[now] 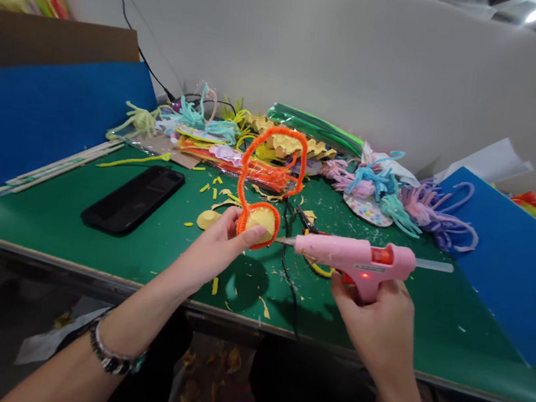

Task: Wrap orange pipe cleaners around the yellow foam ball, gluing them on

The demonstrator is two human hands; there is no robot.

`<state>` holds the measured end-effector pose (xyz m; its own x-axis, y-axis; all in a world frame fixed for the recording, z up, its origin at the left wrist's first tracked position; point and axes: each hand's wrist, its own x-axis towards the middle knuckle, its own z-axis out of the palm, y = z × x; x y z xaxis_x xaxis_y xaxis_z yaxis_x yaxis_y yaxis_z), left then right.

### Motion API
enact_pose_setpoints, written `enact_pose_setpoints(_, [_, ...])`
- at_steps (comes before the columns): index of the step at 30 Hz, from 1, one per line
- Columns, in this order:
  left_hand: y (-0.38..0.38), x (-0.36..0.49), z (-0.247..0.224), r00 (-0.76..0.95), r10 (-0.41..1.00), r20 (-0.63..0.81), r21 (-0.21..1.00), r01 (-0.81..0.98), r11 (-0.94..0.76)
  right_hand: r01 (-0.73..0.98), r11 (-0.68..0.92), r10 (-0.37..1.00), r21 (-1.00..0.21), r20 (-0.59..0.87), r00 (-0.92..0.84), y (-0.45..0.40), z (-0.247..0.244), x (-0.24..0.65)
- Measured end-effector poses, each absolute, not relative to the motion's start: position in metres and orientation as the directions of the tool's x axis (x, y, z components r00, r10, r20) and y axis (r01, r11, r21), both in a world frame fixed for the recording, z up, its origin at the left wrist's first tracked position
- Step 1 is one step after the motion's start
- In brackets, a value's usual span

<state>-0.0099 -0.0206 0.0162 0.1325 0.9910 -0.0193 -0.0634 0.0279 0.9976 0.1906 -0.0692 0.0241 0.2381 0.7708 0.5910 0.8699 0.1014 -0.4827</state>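
Note:
My left hand [230, 239] pinches a small yellow disc [261, 222] edged with an orange pipe cleaner [279, 131]. The rest of that pipe cleaner rises in a large loop above the disc. My right hand [378, 320] is wrapped round the handle of a pink glue gun [333, 251], whose red light is lit. Its nozzle points left and meets or nearly meets the right edge of the disc. A clear glue stick [434, 266] sticks out of the gun's back.
A black phone [133, 199] lies on the green tabletop [115, 256] at the left. Colourful pipe-cleaner pieces [375, 183] and green bundles [315, 126] line the back. Blue panels [511, 275] flank the sides. Yellow scraps and a black cable [288, 274] lie near the middle.

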Motion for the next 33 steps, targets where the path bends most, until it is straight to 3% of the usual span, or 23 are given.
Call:
enact_pose_setpoints(5, [-0.0197,-0.0090,0.0117,0.200,0.979,-0.021,0.981,-0.187,0.059,0.798,0.056,0.765,-0.600,0.539,0.352,-0.0700,0.0213,0.1897])
enact_pose_setpoints(9, [-0.0227,-0.0056,0.0146,0.224,0.973,-0.050,0.986,-0.145,0.084,0.771,0.018,0.767,-0.636,0.504,0.398,-0.0699,0.0209,0.1862])
enact_pose_setpoints(33, [-0.0236,-0.0051,0.0184,0.169,0.986,0.003,0.986,-0.166,0.026,0.822,0.033,0.770,-0.569,0.539,0.342,-0.0717,0.0271,0.1855])
